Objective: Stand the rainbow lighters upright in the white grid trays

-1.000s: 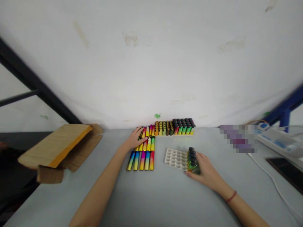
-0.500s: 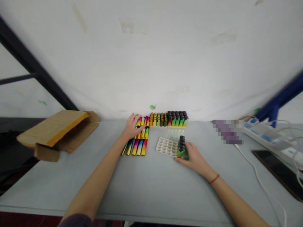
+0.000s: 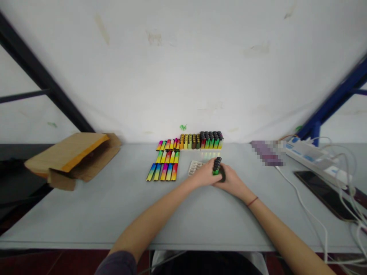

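Observation:
A white plastic tray (image 3: pixel 194 167) with round pockets lies on the grey table (image 3: pixel 183 214), a row of black-capped lighters (image 3: pixel 217 165) standing at its right end. My left hand (image 3: pixel 205 175) covers the tray and touches that row from the left; whether it grips anything is hidden. Against the row's right side rests my right hand (image 3: pixel 231 181), fingers curled around it. Rainbow-coloured lighters (image 3: pixel 165 164) lie flat in rows to the left.
A full tray of upright lighters (image 3: pixel 203 141) stands against the white wall. An open cardboard box (image 3: pixel 71 157) sits at the far left. At the right are a power strip (image 3: pixel 311 157), white cables (image 3: pixel 318 219) and a dark phone (image 3: pixel 325 193).
My left hand has left the flat rainbow lighters and moved right onto the tray beside the row. The right hand has stayed at the row. The head camera has pulled back.

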Available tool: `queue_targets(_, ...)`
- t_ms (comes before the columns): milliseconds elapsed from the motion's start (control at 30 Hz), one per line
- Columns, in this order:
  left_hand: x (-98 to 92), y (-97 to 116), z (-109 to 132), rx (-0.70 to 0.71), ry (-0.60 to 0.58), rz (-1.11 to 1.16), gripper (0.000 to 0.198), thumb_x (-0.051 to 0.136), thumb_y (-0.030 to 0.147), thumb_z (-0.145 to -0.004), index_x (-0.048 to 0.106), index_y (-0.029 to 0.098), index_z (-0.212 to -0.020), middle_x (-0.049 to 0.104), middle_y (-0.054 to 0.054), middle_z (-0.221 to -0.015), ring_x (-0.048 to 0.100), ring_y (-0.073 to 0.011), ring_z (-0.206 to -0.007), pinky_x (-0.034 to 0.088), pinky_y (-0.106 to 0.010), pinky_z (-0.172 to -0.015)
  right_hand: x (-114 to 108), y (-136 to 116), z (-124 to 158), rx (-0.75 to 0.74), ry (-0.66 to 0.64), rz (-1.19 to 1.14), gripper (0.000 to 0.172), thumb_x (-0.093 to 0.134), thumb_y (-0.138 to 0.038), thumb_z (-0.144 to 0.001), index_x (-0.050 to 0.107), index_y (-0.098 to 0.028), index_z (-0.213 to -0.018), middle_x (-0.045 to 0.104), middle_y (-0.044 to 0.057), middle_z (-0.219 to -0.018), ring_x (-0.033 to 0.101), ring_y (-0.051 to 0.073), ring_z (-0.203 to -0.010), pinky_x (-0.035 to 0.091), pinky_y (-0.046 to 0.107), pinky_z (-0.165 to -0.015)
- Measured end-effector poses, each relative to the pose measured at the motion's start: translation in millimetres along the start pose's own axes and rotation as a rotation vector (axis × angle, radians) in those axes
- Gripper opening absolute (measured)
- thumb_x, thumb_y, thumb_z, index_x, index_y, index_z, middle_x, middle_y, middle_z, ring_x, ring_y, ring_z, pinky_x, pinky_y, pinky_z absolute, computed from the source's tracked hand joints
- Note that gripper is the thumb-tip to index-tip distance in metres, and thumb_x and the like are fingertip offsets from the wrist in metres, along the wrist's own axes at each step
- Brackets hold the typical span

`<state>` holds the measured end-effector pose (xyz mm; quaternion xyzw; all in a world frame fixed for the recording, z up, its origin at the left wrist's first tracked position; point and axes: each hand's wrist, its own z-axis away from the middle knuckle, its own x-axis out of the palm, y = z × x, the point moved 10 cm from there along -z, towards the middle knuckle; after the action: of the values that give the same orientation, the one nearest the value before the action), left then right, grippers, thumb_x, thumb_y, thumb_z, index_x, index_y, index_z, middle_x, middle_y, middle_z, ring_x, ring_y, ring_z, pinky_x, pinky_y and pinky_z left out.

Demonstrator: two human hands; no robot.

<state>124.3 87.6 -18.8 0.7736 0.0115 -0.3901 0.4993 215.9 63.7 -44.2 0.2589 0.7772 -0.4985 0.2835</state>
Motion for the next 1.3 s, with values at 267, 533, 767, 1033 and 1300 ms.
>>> queue_targets(267,-17.8,8.9,5.4,-0.014,0.214,0.044,0.038,0.061,0.02,-0.087,0.062,0.016,-0.125,0.073,-0.014,-0.121,0.069,-0.028,-0.115,0.053,-0.044,-0.107,-1.0,-4.0,-1.7,-0.013,0.029,-0.033,0.083,0.083,-0.039,-0.069,0.052,-0.014,-0.142,0.07,0.021,-0.134,0.068,0.04,-0.121,0.051,0.057,-0.105)
queue_targets(533,-20.8,9.9,6.1,-0.007,0.36,0.179,0.034,0.059,0.02,-0.092,0.061,0.019,-0.127,0.073,-0.013,-0.126,0.067,-0.0264,-0.121,0.051,-0.045,-0.112,-1.2,-4.7,-2.8,-0.016,0.037,0.004,0.074,0.082,-0.037,-0.07,0.056,-0.017,-0.136,0.073,0.018,-0.126,0.069,0.037,-0.113,0.053,0.055,-0.1)
queue_targets(767,-17.1,9.1,6.2,0.064,0.331,0.218,0.045,0.068,0.015,-0.084,0.059,0.02,-0.128,0.068,-0.012,-0.134,0.064,-0.0258,-0.128,0.046,-0.045,-0.117,0.5,-9.6,-1.5,-0.005,-0.002,0.07,0.048,0.078,-0.032,-0.073,0.062,-0.019,-0.116,0.074,0.013,-0.112,0.068,0.036,-0.106,0.054,0.051,-0.093)
queue_targets(1033,-9.5,3.1,6.9,0.024,0.284,0.115,0.031,0.066,0.015,-0.086,0.058,0.022,-0.115,0.071,-0.008,-0.115,0.068,-0.024,-0.114,0.052,-0.043,-0.106,0.9,-9.5,-1.5,-0.02,0.013,0.048,0.067,0.08,-0.031,-0.07,0.057,-0.017,-0.131,0.073,0.016,-0.122,0.067,0.036,-0.111,0.052,0.051,-0.098)
queue_targets(1300,-12.6,2.6,5.4,-0.031,0.351,0.187,0.034,0.063,0.014,-0.091,0.057,0.021,-0.123,0.068,-0.012,-0.129,0.064,-0.0251,-0.126,0.048,-0.045,-0.114,-0.5,-12.8,-2.4,-0.032,-0.023,0.038,0.057,0.078,-0.032,-0.075,0.059,-0.017,-0.127,0.073,0.015,-0.123,0.067,0.036,-0.111,0.052,0.049,-0.097)
